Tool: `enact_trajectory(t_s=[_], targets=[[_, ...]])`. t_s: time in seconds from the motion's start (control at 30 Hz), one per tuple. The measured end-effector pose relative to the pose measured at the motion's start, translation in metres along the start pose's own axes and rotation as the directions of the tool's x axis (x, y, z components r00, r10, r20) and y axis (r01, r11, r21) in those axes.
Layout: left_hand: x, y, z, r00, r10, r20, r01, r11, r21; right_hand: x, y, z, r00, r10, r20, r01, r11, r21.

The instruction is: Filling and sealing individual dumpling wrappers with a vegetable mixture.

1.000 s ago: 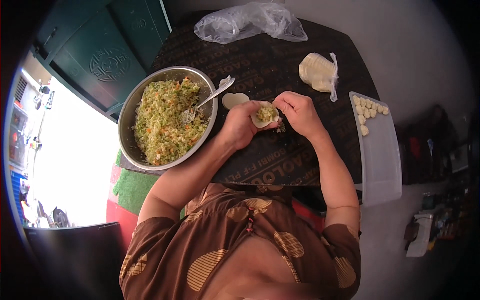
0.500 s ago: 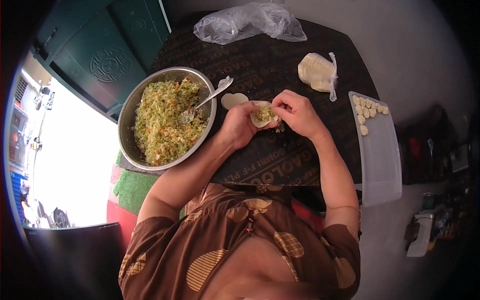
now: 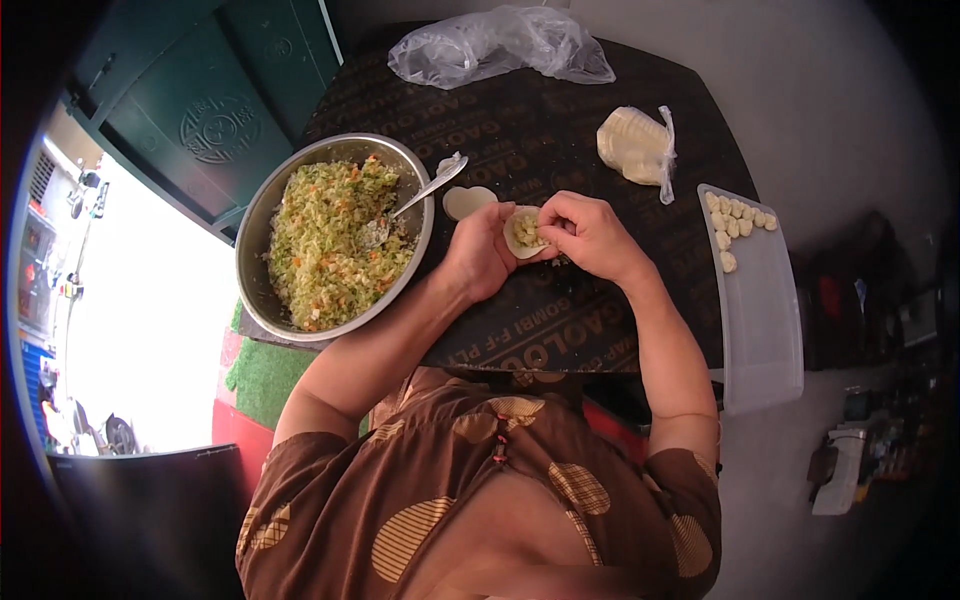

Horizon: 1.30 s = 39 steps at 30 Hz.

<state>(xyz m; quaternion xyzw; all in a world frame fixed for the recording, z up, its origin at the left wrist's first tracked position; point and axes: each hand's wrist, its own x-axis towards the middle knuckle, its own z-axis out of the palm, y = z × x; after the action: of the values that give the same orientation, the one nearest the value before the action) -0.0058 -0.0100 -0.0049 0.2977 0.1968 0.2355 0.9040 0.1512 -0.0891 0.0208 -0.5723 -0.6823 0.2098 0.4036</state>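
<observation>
A round dumpling wrapper (image 3: 516, 246) with chopped vegetable filling (image 3: 527, 231) on it lies in my left hand (image 3: 478, 252), whose fingers cup it from below. My right hand (image 3: 592, 236) pinches at the wrapper's right edge, its thumb and fingertips closed over the rim. Just beyond my left hand, a few pale wrappers (image 3: 462, 203) rest on the table. To the left stands a large metal bowl (image 3: 250, 275) of chopped green, white and orange filling (image 3: 325, 240). A metal spoon (image 3: 430, 186) leans in it, handle over the right rim.
On the dark printed table (image 3: 520, 110) sits a plastic bag of wrappers (image 3: 634, 147) at the far right. A crumpled clear bag (image 3: 500, 50) lies at the back. Several small pale dumplings (image 3: 735, 218) occupy the far end of a translucent tray (image 3: 762, 330) at the table's right edge.
My right hand has shifted slightly nearer and leftward over the wrapper, covering more of its right side. The wrapper's edge has turned up more around the filling.
</observation>
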Motion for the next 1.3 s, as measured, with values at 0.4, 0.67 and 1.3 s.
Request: enact_trajectory(t_s=[0.4, 0.67, 1.3], targets=[[-0.001, 0.001, 0.0, 0.993, 0.015, 0.115, -0.016, 1.0, 0.013, 0.002, 0.003, 0.0, 0.981, -0.172, -0.084, 0.165, 0.983, -0.084], [-0.001, 0.0, 0.0, 0.99, 0.048, 0.13, -0.053, 0.998, 0.037, 0.001, 0.001, -0.016, 0.995, -0.009, -0.103, 0.001, 0.997, -0.082], [-0.001, -0.002, -0.002, 0.991, 0.062, 0.122, -0.068, 0.997, 0.044, 0.0, -0.007, -0.011, 0.999, 0.048, -0.026, -0.05, 0.995, -0.088]])
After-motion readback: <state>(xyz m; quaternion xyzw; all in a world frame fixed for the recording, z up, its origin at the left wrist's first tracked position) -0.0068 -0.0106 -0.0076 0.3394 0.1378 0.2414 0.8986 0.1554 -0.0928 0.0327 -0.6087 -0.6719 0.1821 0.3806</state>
